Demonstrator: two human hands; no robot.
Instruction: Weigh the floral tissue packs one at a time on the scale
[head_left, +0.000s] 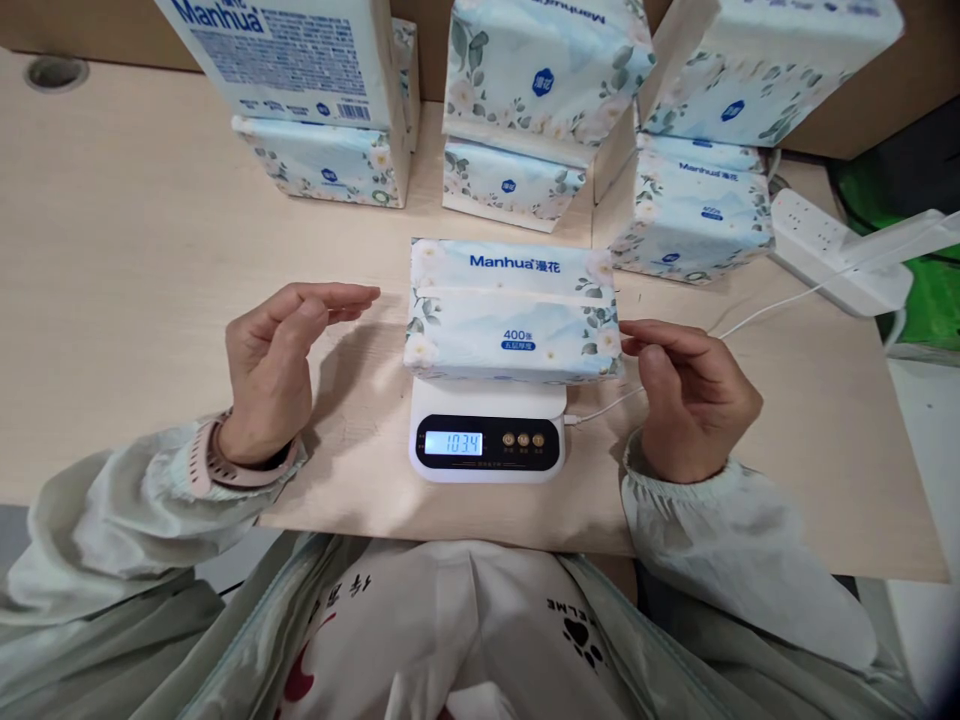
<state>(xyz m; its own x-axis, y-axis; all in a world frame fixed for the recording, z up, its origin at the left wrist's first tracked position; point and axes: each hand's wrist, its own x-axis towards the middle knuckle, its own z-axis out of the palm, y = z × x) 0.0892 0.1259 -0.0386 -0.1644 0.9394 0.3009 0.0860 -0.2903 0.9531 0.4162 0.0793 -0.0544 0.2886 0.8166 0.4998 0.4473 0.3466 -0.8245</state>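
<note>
A pack of tissues [512, 310], pale blue and white with printed flowers, lies on a white digital kitchen scale [487, 400]. The lit display [454, 444] seems to read 103.4. To the left of the pack, my left hand [281, 360] is held up off it, fingers stretched out and a gap between. My right hand [690, 395] is at the pack's right end, fingers extended and holding nothing. Its fingertips are right by the wrapper; I cannot tell whether they touch. Most of the weighing plate is hidden under the pack.
Stacked tissue packs stand along the back: a left stack [322, 165], a middle stack [514, 185] and a right stack [697, 210]. A white power strip [840, 250] lies at the right, and a thin white cable [757, 315] runs to the scale. The table's front edge is close to my body.
</note>
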